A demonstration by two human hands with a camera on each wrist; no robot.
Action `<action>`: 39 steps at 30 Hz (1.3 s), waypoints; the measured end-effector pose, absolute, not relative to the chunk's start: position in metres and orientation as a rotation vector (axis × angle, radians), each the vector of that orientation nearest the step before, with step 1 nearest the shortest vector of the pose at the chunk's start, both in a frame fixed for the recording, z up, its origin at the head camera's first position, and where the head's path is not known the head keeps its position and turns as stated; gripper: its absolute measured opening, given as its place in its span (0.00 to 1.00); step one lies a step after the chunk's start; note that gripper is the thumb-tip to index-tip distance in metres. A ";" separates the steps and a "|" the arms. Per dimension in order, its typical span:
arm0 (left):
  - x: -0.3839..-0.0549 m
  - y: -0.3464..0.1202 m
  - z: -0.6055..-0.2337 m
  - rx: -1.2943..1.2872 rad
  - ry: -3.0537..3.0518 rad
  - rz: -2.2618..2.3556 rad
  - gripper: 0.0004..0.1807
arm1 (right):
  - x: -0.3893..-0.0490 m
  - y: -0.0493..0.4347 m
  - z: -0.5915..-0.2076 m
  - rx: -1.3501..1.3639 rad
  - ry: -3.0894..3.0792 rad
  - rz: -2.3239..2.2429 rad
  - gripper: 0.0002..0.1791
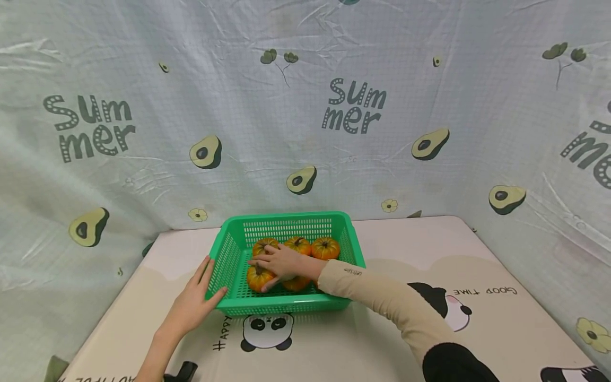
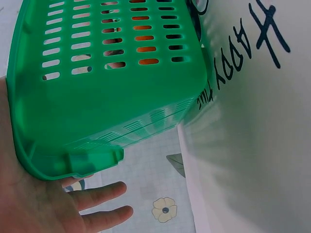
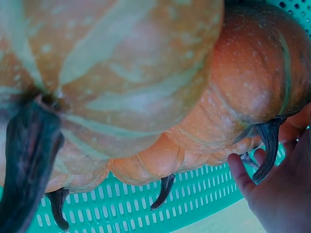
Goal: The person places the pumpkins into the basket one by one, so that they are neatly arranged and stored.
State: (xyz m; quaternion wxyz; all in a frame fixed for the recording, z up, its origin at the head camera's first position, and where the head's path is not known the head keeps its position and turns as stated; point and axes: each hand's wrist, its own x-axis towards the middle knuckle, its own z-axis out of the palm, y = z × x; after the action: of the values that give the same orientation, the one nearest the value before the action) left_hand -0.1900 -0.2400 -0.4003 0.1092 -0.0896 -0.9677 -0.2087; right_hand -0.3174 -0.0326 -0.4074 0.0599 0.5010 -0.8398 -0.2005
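A green plastic basket (image 1: 305, 304) with slotted walls stands on the table, with several small orange pumpkins (image 1: 325, 248) in it. My left hand (image 1: 191, 307) rests against the basket's left rim, its fingers straight and thumb apart; in the left wrist view the fingers (image 2: 104, 194) extend past the green wall (image 2: 112, 102). Reaching over the basket's front right side, my right hand (image 1: 284, 262) lies over the pumpkins with fingers spread, beside the front-left pumpkin (image 1: 256, 279). The right wrist view has its thumb (image 3: 241, 177) close to a dark pumpkin stem (image 3: 267, 145). Part of its fingers is hidden there.
A pale cloth with panda prints (image 1: 267, 331) covers the table. Behind and at both sides hangs a sheet (image 1: 248, 132) printed with avocados and lettering. A small black object (image 1: 183, 371) is next to my left wrist.
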 end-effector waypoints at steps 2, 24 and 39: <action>-0.190 -0.240 -0.400 -0.262 -2.846 -0.615 0.40 | -0.317 -0.033 -0.407 1.516 -2.544 -0.627 0.45; -0.192 -0.242 -0.403 -0.263 -2.842 -0.622 0.41 | -0.321 -0.029 -0.401 1.461 -2.701 -0.643 0.46; -0.192 -0.242 -0.403 -0.264 -2.835 -0.611 0.40 | -0.323 -0.012 -0.384 1.380 -2.735 -0.607 0.43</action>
State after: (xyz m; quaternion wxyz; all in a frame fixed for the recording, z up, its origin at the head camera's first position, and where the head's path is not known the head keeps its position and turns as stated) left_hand -0.1921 -0.2417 -0.4033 0.1145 -0.0900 -0.9671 -0.2084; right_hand -0.3229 -0.0121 -0.3836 0.0094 0.4420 -0.8757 -0.1943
